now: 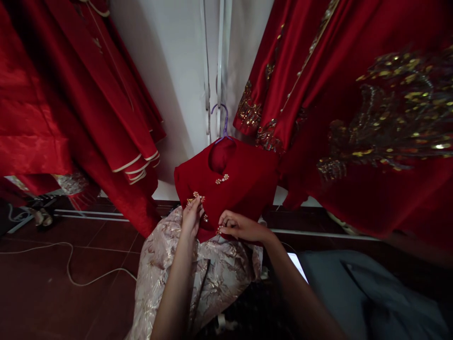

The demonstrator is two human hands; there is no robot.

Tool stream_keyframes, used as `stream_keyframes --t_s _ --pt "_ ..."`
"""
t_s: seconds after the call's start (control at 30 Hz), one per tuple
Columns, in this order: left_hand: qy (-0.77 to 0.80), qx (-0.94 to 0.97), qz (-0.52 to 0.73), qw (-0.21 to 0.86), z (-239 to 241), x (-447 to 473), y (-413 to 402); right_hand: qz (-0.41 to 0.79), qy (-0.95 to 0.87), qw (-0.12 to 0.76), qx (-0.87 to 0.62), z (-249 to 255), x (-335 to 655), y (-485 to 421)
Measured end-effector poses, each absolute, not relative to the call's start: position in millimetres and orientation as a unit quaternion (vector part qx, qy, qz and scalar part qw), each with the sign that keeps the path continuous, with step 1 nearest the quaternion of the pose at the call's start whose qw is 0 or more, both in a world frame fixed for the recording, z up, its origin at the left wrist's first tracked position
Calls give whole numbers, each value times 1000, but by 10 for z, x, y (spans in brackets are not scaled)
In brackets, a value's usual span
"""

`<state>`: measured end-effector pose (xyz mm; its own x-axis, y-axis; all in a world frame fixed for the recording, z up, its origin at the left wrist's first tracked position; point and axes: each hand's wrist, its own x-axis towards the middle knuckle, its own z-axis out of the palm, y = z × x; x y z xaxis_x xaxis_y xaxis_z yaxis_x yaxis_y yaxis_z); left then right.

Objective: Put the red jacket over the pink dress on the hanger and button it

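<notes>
Left hand pinching a beaded ornament, fingertips pressing together, right hand nipping the lower edge of the red garment, which is hanging just beyond both hands' fingers, pale brocade spreading beneath them

Looks like a clothing shop or wardrobe room; red garments hang left of the left hand; sequined gowns right of the right hand; a purple hanger beyond both.
</notes>
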<state>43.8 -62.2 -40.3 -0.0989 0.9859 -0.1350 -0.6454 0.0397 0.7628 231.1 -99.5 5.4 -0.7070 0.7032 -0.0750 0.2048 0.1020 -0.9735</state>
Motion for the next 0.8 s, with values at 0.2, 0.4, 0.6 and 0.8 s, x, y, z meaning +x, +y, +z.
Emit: stream_keyframes --t_s 0.2,0.4,0.6,0.8 --pt "424 227 679 554 -494 493 -538 615 -695 204 -312 -20 2320 -967" --pt "466 282 614 571 -363 547 -618 602 -715 178 -308 10 2424 -961" --pt "444 517 551 482 100 661 -442 608 -718 106 -321 134 2708 -998" --pt "438 739 452 240 448 714 -264 598 -723 97 -333 232 2850 -1033"
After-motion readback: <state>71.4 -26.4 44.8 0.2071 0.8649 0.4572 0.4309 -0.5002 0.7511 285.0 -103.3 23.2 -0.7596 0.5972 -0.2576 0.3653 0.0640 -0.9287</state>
